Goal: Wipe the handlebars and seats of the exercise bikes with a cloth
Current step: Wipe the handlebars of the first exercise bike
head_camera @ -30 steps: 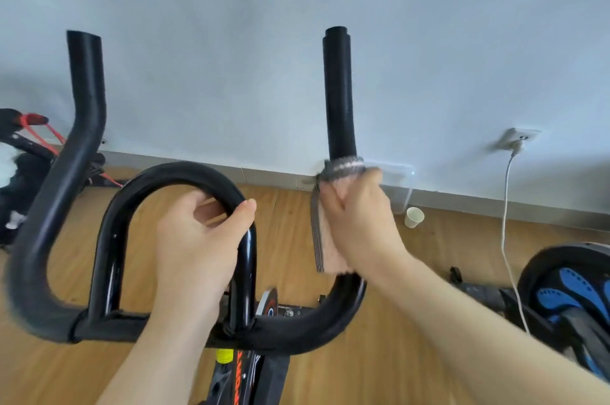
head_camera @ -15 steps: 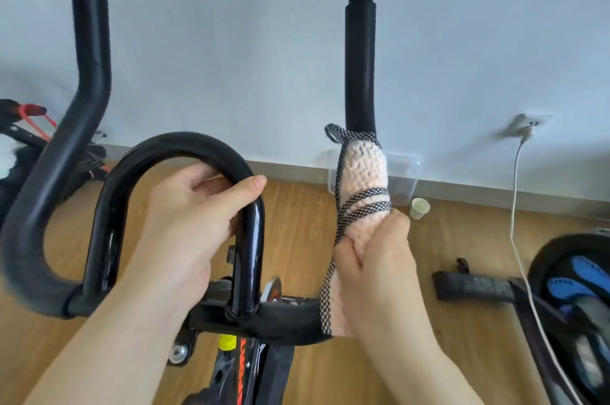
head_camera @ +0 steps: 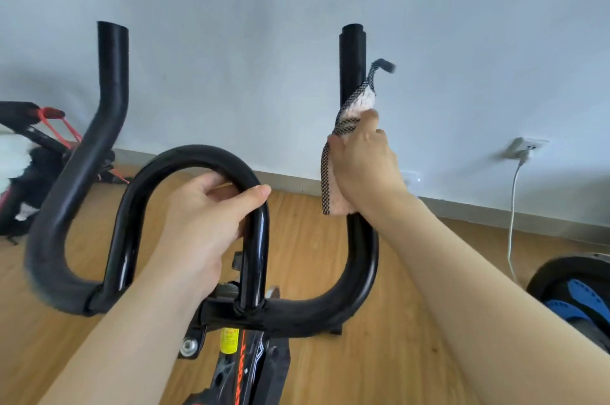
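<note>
A person's right hand (head_camera: 363,166) grips a pink knitted cloth with black-and-white checked edging (head_camera: 358,105) around the right upright horn (head_camera: 353,54) of a black tubular exercise-bike handlebar. It sits higher on that horn than half a second ago, when the cloth was wound snugly round the bar above the fingers. Now one corner of the cloth flicks loose and blurred just beside the horn, and the lower edge hangs down past the heel of the hand. The left hand (head_camera: 204,216) keeps its curled hold on the top right of the glossy black centre loop (head_camera: 194,152), thumb over the tube. The horn's capped end stands free above the cloth against the pale grey wall (head_camera: 231,24). Open wooden floor (head_camera: 303,239) shows between loop and horn, and the curved left horn (head_camera: 110,74) stands well apart. A white wall socket with plug (head_camera: 525,148) and hanging white cable (head_camera: 512,206) lie to the right, above a blue-and-black machine (head_camera: 581,292). A yellow sticker (head_camera: 229,340) and orange lettering (head_camera: 242,368) mark the bike's frame; neither can be read.
</note>
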